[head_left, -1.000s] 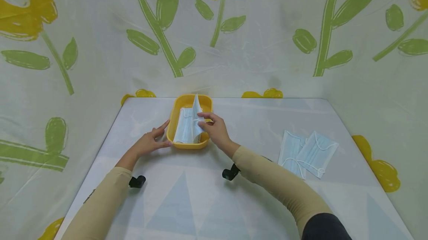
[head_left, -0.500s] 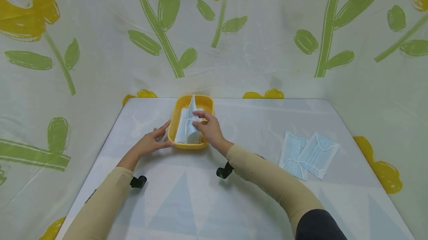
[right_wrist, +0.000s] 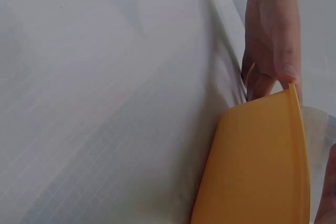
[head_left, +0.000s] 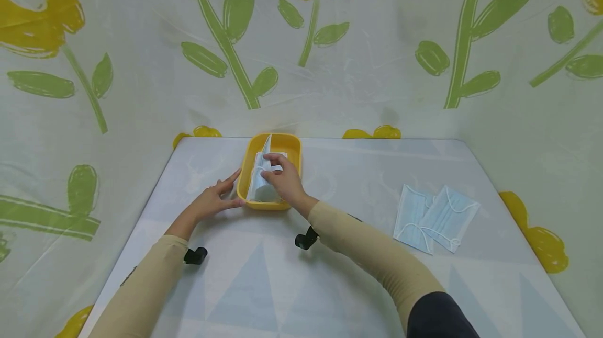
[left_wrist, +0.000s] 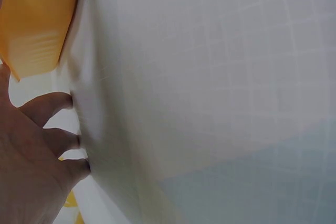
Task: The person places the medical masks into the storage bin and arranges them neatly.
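Note:
A yellow tray stands at the far edge of the table, with light blue face masks lying inside. Over it, my right hand pinches a folded face mask between thumb and forefinger; the fold stands up toward the back. Part of another mask shows beneath, though how many lie there I cannot tell. At the tray's left side, my left hand touches the rim with thumb and forefinger spread. Its other fingers rest on the table in the left wrist view.
Two more face masks, one partly under the other, lie on the right of the table. A flower-printed sheet rises behind the table's far edge.
My right hand has moved left across the tray with the pinched mask, whose standing fold has shifted and leaned left. The left hand and tray have stayed put.

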A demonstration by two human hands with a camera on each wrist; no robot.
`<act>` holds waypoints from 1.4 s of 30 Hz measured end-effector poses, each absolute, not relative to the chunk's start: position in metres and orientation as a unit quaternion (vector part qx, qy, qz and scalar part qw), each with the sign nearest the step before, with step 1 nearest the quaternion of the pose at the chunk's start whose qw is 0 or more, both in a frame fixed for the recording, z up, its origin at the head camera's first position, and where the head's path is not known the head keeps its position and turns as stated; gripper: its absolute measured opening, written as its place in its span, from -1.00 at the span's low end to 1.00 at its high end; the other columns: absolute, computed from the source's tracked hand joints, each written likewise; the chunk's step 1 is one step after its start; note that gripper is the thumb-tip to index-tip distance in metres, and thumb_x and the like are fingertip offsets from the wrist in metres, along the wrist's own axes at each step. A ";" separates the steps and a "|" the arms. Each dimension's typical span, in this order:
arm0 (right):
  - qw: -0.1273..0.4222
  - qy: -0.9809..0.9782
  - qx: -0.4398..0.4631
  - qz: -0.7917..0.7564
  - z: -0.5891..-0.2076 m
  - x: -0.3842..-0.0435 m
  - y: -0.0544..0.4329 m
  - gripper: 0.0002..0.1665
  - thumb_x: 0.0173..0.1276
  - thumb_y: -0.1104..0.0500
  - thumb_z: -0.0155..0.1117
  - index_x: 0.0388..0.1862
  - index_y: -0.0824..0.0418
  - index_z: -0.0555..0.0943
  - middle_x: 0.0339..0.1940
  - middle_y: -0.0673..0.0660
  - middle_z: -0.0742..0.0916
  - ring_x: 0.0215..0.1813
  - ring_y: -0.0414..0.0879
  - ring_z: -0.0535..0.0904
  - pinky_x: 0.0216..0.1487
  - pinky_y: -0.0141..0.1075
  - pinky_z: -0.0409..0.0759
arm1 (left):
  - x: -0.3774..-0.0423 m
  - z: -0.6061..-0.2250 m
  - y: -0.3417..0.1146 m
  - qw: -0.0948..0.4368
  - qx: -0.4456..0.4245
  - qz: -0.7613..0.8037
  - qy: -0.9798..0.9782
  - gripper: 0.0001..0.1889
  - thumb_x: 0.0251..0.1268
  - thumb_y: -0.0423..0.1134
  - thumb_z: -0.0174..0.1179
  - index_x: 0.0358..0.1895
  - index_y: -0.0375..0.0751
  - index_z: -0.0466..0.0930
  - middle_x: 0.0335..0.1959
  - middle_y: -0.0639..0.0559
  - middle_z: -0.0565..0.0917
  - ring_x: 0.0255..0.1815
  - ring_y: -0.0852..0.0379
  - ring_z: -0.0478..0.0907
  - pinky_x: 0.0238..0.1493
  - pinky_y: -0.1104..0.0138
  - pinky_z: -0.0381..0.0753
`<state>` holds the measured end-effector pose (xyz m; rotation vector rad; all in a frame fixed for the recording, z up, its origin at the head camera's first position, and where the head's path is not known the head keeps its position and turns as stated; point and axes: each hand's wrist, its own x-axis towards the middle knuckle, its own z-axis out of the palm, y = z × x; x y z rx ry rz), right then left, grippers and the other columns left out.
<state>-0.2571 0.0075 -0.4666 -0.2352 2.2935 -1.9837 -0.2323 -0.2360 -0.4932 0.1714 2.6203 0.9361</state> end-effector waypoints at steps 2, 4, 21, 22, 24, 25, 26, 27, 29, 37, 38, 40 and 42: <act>0.042 0.750 -0.084 -0.655 -0.468 -0.258 0.005 -0.51 0.37 0.28 0.42 0.26 0.12 0.60 0.01 0.09 0.60 -0.23 -0.05 0.62 -0.05 -0.30 0.71 | -0.232 -0.493 -0.235 0.177 0.062 0.331 0.925 0.06 0.14 0.45 0.28 0.62 0.57 -0.22 0.58 -0.17 0.19 0.62 -0.43 -0.27 0.40 -0.48 -0.11; 0.039 0.749 -0.085 -0.655 -0.469 -0.259 0.003 -0.51 0.36 0.29 0.42 0.26 0.15 0.61 -0.01 0.09 0.60 -0.25 -0.06 0.61 -0.08 -0.33 0.70 | -0.232 -0.492 -0.235 0.178 0.063 0.331 0.925 0.07 0.14 0.45 0.28 0.62 0.56 -0.22 0.58 -0.17 0.19 0.62 -0.43 -0.27 0.40 -0.48 -0.11; 0.077 0.782 -0.074 -0.614 -0.468 -0.259 -0.003 -0.50 0.33 0.29 0.44 0.24 0.13 0.60 -0.08 0.04 0.57 -0.14 -0.07 0.57 -0.12 -0.37 0.64 | -0.232 -0.491 -0.233 0.173 0.063 0.332 0.925 0.06 0.13 0.44 0.29 0.61 0.60 -0.20 0.58 -0.16 0.21 0.63 -0.42 -0.26 0.42 -0.46 -0.10; 0.081 0.785 -0.071 -0.610 -0.467 -0.259 -0.002 -0.50 0.33 0.29 0.44 0.24 0.12 0.60 -0.08 0.05 0.57 -0.13 -0.07 0.57 -0.12 -0.37 0.65 | -0.232 -0.491 -0.233 0.174 0.062 0.333 0.925 0.06 0.13 0.45 0.29 0.61 0.60 -0.20 0.58 -0.16 0.20 0.63 -0.41 -0.27 0.42 -0.47 -0.10; 0.086 0.791 -0.067 -0.601 -0.466 -0.258 -0.001 -0.50 0.33 0.29 0.44 0.24 0.12 0.59 -0.08 0.06 0.57 -0.12 -0.07 0.58 -0.11 -0.36 0.66 | -0.232 -0.491 -0.234 0.175 0.060 0.334 0.924 0.06 0.13 0.45 0.29 0.61 0.61 -0.21 0.58 -0.16 0.21 0.63 -0.41 -0.27 0.42 -0.47 -0.11; 0.089 0.795 -0.065 -0.597 -0.466 -0.257 0.000 -0.50 0.34 0.28 0.43 0.25 0.12 0.59 -0.07 0.06 0.57 -0.11 -0.07 0.58 -0.10 -0.36 0.67 | -0.232 -0.492 -0.234 0.175 0.060 0.334 0.924 0.06 0.13 0.45 0.29 0.61 0.61 -0.21 0.58 -0.17 0.21 0.63 -0.41 -0.27 0.42 -0.47 -0.11; 0.091 0.798 -0.064 -0.592 -0.466 -0.257 0.001 -0.50 0.35 0.27 0.43 0.25 0.13 0.58 -0.07 0.06 0.57 -0.11 -0.07 0.58 -0.09 -0.37 0.67 | -0.232 -0.492 -0.234 0.175 0.061 0.334 0.924 0.06 0.13 0.44 0.30 0.61 0.60 -0.21 0.57 -0.17 0.21 0.63 -0.41 -0.27 0.42 -0.47 -0.11; 0.092 0.802 -0.064 -0.586 -0.465 -0.257 0.001 -0.50 0.35 0.26 0.43 0.25 0.13 0.58 -0.06 0.06 0.57 -0.10 -0.07 0.58 -0.08 -0.37 0.67 | -0.232 -0.492 -0.234 0.174 0.062 0.334 0.924 0.06 0.14 0.44 0.30 0.61 0.60 -0.21 0.57 -0.18 0.21 0.63 -0.41 -0.27 0.42 -0.47 -0.11; 0.091 0.809 -0.068 -0.577 -0.465 -0.257 0.003 -0.50 0.35 0.27 0.42 0.26 0.17 0.57 -0.07 0.06 0.57 -0.10 -0.07 0.58 -0.07 -0.37 0.68 | -0.232 -0.493 -0.235 0.172 0.063 0.334 0.925 0.05 0.15 0.42 0.30 0.62 0.58 -0.20 0.57 -0.19 0.22 0.63 -0.42 -0.26 0.42 -0.46 -0.11; 0.102 0.831 -0.083 -0.541 -0.464 -0.256 0.011 -0.46 0.36 0.23 0.41 0.30 0.20 0.54 -0.07 0.07 0.59 -0.15 -0.09 0.59 -0.16 -0.38 0.65 | -0.231 -0.493 -0.235 0.172 0.064 0.327 0.927 0.06 0.16 0.43 0.29 0.63 0.54 -0.21 0.57 -0.19 0.22 0.62 -0.43 -0.26 0.42 -0.47 -0.09; 0.105 0.831 -0.082 -0.539 -0.463 -0.255 0.012 -0.46 0.37 0.23 0.41 0.31 0.20 0.53 -0.06 0.07 0.59 -0.15 -0.09 0.59 -0.17 -0.38 0.66 | -0.231 -0.493 -0.234 0.172 0.065 0.326 0.927 0.06 0.17 0.43 0.28 0.63 0.53 -0.21 0.57 -0.19 0.22 0.62 -0.44 -0.26 0.41 -0.47 -0.10; 0.108 0.834 -0.082 -0.535 -0.463 -0.254 0.013 -0.45 0.37 0.22 0.41 0.32 0.20 0.53 -0.06 0.07 0.60 -0.16 -0.10 0.60 -0.19 -0.39 0.66 | -0.231 -0.492 -0.234 0.173 0.066 0.325 0.927 0.06 0.18 0.42 0.28 0.63 0.51 -0.21 0.57 -0.20 0.21 0.62 -0.44 -0.26 0.41 -0.48 -0.10; 0.111 0.835 -0.082 -0.533 -0.462 -0.254 0.014 -0.44 0.38 0.21 0.41 0.33 0.20 0.53 -0.06 0.08 0.60 -0.17 -0.11 0.62 -0.20 -0.39 0.67 | -0.231 -0.492 -0.234 0.175 0.065 0.325 0.927 0.06 0.18 0.42 0.28 0.64 0.50 -0.21 0.57 -0.20 0.21 0.62 -0.44 -0.27 0.41 -0.48 -0.11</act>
